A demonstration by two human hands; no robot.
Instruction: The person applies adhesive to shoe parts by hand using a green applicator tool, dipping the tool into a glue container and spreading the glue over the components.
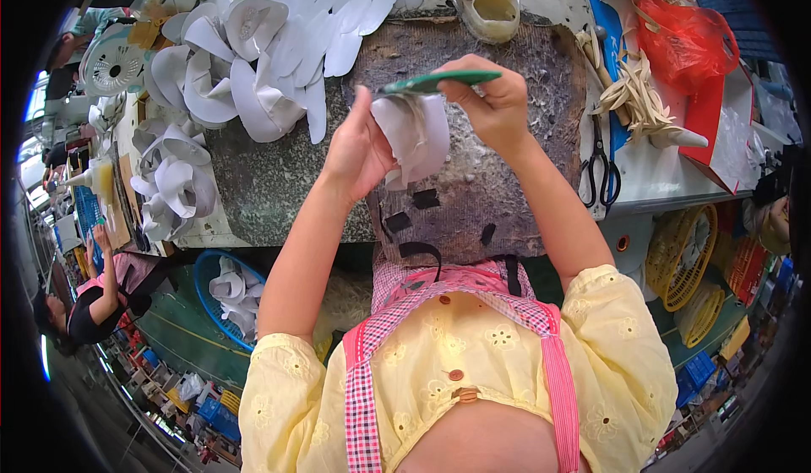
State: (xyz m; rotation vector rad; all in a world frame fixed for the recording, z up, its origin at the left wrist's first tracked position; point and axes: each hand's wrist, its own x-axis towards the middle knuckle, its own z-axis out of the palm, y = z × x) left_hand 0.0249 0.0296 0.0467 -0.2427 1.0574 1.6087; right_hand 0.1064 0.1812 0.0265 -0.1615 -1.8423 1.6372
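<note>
My left hand [359,148] grips a curved white shoe piece [427,139] by its left side, over the work mat. A beige strip or lining shows on the piece's near face. My right hand [490,101] is closed on the wide end of a flat green-handled tool [448,80]. The tool lies level across the upper edge of the piece, and its dark far end reaches toward my left fingertips. What that end looks like is too small to make out. Just beyond my hands stands a round translucent glue tub [492,17].
Piled white shoe pieces [245,67] and flat white insoles [346,38] cover the back left. Black scissors [601,169], beige strips [638,93] and a red plastic bag [686,42] lie right. A blue basket [207,291] stands below left; a co-worker [93,296] sits far left.
</note>
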